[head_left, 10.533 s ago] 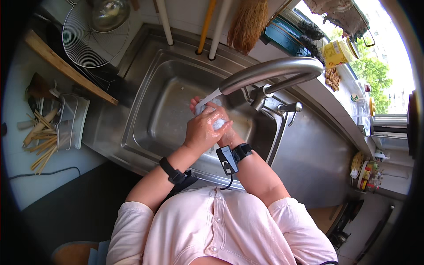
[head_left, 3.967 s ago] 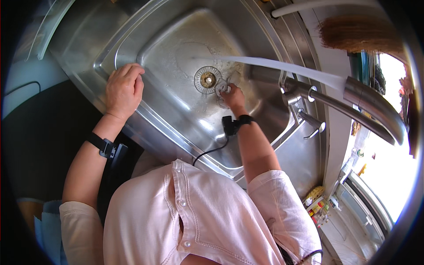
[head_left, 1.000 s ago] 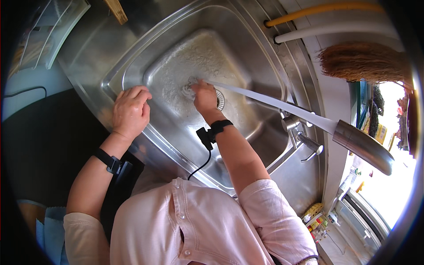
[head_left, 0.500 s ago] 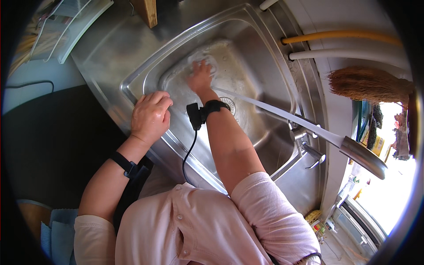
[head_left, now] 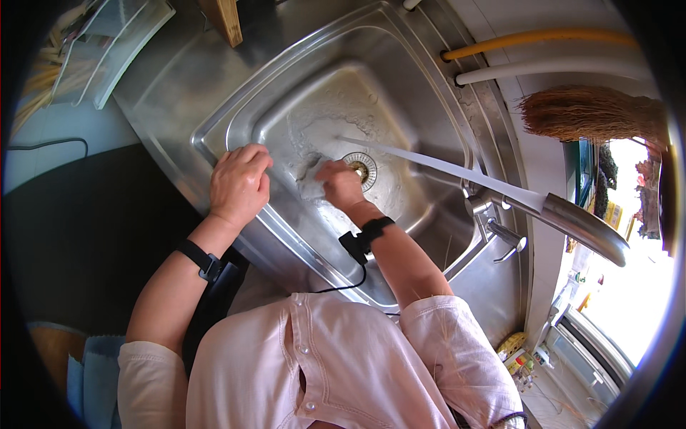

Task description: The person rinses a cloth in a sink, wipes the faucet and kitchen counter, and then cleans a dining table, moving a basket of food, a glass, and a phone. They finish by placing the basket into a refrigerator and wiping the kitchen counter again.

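Note:
Inside the stainless steel sink (head_left: 321,84), my right hand (head_left: 340,183) is low over the basin floor, just left of the round drain strainer (head_left: 361,170). Its fingers are bent and smeared by motion; I see no object in them. My left hand (head_left: 241,184) rests at the sink's left rim, fingers curled over the edge and pressed together. A steel faucet (head_left: 582,227) sends a long stream of water (head_left: 443,166) leftward into the basin, landing beyond my right hand. Shallow water spreads over the basin floor.
A faucet lever (head_left: 509,247) stands by the sink's right edge. Yellow (head_left: 536,41) and white hoses (head_left: 550,70) run along the right, above a brown bristle brush (head_left: 589,113). A white wire rack (head_left: 118,57) is at upper left, near a wooden block (head_left: 225,21).
My right hand has swept back toward me, from the far part of the basin to beside the drain. The left hand stays at the rim. Water keeps running.

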Demonstrator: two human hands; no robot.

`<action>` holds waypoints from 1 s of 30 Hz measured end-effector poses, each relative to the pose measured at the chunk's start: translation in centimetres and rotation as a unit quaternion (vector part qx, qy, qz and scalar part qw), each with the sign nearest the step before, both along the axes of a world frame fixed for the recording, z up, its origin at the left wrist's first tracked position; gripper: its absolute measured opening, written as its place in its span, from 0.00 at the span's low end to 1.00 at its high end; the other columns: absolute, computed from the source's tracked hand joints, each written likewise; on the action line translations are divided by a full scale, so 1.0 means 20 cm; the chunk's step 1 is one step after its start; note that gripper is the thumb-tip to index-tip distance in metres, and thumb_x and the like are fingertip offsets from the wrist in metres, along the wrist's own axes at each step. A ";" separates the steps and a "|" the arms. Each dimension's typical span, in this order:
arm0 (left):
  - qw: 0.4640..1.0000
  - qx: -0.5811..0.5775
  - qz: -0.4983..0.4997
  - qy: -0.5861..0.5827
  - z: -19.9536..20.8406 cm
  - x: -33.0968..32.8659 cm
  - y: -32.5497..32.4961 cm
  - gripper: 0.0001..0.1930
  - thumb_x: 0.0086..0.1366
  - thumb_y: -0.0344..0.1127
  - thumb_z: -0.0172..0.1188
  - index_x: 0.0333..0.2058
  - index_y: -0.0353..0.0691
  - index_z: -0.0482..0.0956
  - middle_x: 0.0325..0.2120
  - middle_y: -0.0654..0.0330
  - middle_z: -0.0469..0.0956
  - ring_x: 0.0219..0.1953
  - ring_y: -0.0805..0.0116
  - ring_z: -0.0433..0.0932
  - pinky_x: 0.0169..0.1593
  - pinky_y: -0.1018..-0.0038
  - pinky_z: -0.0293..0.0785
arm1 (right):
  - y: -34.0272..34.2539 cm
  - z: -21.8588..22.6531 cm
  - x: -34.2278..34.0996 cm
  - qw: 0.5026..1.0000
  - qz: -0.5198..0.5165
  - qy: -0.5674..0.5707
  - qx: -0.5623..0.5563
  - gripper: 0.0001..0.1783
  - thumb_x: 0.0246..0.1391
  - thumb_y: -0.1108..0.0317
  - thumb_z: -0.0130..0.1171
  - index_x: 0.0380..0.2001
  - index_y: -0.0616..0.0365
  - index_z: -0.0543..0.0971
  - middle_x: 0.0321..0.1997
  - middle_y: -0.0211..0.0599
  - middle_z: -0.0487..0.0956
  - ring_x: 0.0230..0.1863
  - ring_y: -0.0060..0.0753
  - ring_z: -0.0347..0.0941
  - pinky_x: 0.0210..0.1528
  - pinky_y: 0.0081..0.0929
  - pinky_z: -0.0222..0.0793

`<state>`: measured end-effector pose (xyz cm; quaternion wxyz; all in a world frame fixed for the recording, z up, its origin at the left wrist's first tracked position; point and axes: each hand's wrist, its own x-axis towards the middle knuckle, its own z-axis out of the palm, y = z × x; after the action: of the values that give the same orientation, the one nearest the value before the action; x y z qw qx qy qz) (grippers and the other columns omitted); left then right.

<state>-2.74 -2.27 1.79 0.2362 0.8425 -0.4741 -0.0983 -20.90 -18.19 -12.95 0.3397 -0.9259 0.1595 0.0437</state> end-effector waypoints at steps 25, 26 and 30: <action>1.000 0.020 -0.007 0.000 0.00 0.02 0.02 0.09 0.46 0.21 0.57 0.28 0.40 0.76 0.36 0.62 0.77 0.38 0.60 0.77 0.43 0.65 0.71 | 0.16 -0.07 0.24 0.957 0.236 0.113 -0.125 0.30 0.50 0.71 0.55 0.60 0.50 0.68 0.68 0.36 0.61 0.72 0.44 0.50 0.66 0.44 0.57; 1.000 0.011 -0.008 -0.001 0.00 0.01 0.01 0.09 0.46 0.21 0.57 0.28 0.40 0.76 0.36 0.62 0.77 0.38 0.60 0.77 0.43 0.65 0.71 | 0.16 -0.06 0.18 0.955 0.246 0.107 -0.126 0.29 0.52 0.71 0.53 0.60 0.49 0.68 0.68 0.36 0.62 0.72 0.44 0.51 0.65 0.43 0.57; 1.000 0.013 -0.012 0.005 0.00 0.01 0.00 0.09 0.47 0.22 0.57 0.28 0.40 0.76 0.36 0.61 0.77 0.38 0.59 0.77 0.43 0.65 0.71 | 0.14 -0.06 0.34 0.957 0.203 0.142 -0.149 0.29 0.55 0.70 0.50 0.63 0.44 0.66 0.71 0.34 0.59 0.72 0.42 0.51 0.67 0.45 0.56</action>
<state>-2.50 -2.21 1.87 0.2262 0.8395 -0.4814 -0.1111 -14.16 -15.38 -14.11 0.1556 -0.9631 0.0199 0.2188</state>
